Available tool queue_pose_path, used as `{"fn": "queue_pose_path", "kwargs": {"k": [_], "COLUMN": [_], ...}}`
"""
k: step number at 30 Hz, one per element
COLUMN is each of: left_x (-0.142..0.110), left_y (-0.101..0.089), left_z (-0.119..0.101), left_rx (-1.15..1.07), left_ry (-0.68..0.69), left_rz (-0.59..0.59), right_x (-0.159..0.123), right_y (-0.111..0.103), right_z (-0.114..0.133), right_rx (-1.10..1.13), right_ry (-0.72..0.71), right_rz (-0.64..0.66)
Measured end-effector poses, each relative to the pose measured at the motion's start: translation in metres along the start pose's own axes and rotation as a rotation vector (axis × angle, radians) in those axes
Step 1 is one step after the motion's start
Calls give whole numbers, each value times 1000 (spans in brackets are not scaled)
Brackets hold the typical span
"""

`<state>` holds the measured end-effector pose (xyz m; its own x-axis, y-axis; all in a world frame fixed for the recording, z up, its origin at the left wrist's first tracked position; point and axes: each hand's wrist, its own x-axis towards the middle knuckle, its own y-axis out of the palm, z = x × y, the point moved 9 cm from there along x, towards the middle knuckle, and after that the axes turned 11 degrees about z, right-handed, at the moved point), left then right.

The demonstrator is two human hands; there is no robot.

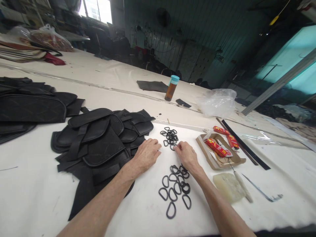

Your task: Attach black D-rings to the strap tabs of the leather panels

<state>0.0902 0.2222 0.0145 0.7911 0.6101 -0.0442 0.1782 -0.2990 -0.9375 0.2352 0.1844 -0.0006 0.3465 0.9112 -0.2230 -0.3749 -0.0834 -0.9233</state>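
My right hand (pixel 187 154) has its thumb and fingertips pinched at a black D-ring (pixel 172 147) on the near edge of a small pile of D-rings (pixel 170 134). Closer to me, under my right wrist, lies a second group of larger black D-rings (pixel 173 194), spread loosely on the white table. My left hand (pixel 148 154) rests palm down with its fingers loosely bent and nothing visible in them. It is beside a heap of black padded pieces with straps (pixel 103 141), near the heap's right edge.
To the right stands a cardboard box (pixel 207 154) holding red boxes (pixel 217 148). Near it are a yellowish block (pixel 228 187), an awl-like tool (pixel 243 187) and a thin metal blade (pixel 261 191). Farther back are a bottle (pixel 171 89) and a clear plastic bag (pixel 218 102).
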Motion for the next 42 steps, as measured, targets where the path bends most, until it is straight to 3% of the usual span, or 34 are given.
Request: {"fn": "queue_pose_path", "kwargs": {"k": [5,16,24,30,42], "left_x": [0,-2,0,-1,-1], "left_y": [1,-1,3,2,3], "left_z": [2,-1,2,2,1], "left_rx": [3,20,23,25,44], "left_ry": [-4,-1,4,-2,11], "left_rz": [-10,-7,-15,-13,-26], "right_x": [2,-25,11,22,-27], "right_y": [-1,2,-8,2,14], "right_z": [4,25,38,44,30], "right_rx": [-23,66,60,20,104], "right_ry": [-8,-327,-175,-167,-323], "right_rz": [15,288,55,66,296]}}
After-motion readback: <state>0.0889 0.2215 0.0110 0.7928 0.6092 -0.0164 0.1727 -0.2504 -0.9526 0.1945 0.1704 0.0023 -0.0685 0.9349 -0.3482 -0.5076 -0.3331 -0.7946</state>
